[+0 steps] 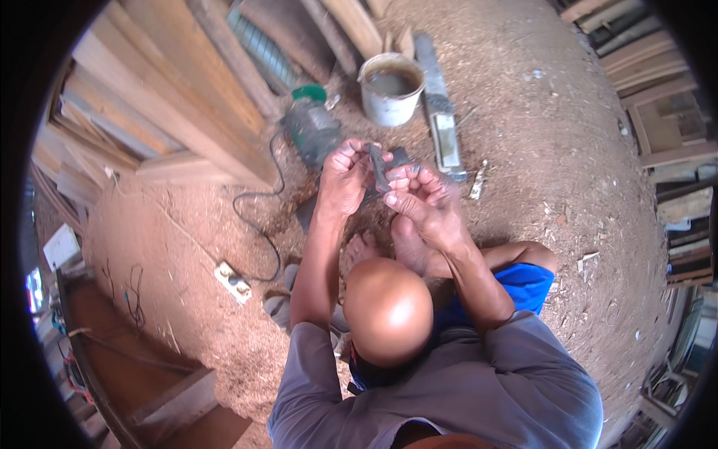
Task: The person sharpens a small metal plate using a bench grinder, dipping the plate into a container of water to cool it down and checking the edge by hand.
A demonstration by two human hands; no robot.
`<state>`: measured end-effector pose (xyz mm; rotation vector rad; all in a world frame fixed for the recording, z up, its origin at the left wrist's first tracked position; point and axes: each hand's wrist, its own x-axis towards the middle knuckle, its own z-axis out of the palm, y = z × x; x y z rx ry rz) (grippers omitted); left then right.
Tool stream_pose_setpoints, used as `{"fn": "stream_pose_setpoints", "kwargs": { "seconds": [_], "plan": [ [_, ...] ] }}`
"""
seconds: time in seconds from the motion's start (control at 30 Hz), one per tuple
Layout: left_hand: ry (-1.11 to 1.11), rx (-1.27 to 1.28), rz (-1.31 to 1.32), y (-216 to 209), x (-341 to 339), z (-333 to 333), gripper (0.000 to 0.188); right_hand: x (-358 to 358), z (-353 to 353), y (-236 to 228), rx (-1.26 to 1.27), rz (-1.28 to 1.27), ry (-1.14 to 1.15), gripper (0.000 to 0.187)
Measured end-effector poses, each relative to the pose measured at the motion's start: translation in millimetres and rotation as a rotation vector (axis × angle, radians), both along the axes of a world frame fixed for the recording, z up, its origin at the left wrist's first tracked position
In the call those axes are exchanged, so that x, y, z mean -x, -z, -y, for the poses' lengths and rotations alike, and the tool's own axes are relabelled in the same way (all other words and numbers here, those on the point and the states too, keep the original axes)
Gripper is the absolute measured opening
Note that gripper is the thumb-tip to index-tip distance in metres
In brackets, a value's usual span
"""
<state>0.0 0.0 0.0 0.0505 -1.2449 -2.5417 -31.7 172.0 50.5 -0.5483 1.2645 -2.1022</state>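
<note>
A small, dark, narrow piece (377, 166) is held up in front of me; its exact kind I cannot make out. My left hand (342, 179) pinches it from the left side, fingers closed around its upper part. At its lower end, my right hand (428, 203) grips it between thumb and fingers. Just beyond the hands, a green and grey power tool (310, 131) lies on the ground, partly hidden by my left hand. Below the held piece is a dark flat object (307, 213), mostly covered by my hands and arms.
A white bucket (390, 105) of murky liquid stands ahead, beside a long board (436, 93) bearing a pale rectangular block (446, 142). Wooden planks (179, 90) lean at left. A black cord (238, 206) runs to a socket strip (232, 282) on the sawdust-covered ground (538, 172).
</note>
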Motion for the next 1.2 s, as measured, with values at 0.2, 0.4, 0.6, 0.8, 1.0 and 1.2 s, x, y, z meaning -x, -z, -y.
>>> {"fn": "stream_pose_setpoints", "kwargs": {
  "seconds": [0.2, 0.4, 0.6, 0.8, 1.0, 1.2],
  "plan": [
    [0.2, 0.09, 0.045, -57, 57, -67, 0.009, 19, -66, -44, -0.024, -0.102, 0.282, 0.023],
    [0.39, 0.093, 0.054, -95, 108, -158, 0.005, 39, -130, -61, 0.094, -0.176, 0.571, 0.02],
    [0.425, 0.102, 0.112, -94, 109, -202, 0.004, 44, -166, -62, 0.146, -0.134, 0.721, 0.018],
    [0.366, 0.145, 0.18, -72, 105, -193, 0.004, 46, -169, -34, 0.172, -0.018, 0.671, 0.017],
    [0.363, 0.142, 0.172, -69, 107, -187, 0.006, 46, -159, -32, 0.174, 0.0, 0.677, 0.019],
    [0.377, 0.145, 0.162, -64, 108, -187, 0.008, 46, -162, -27, 0.141, -0.001, 0.67, 0.019]
  ]
}}
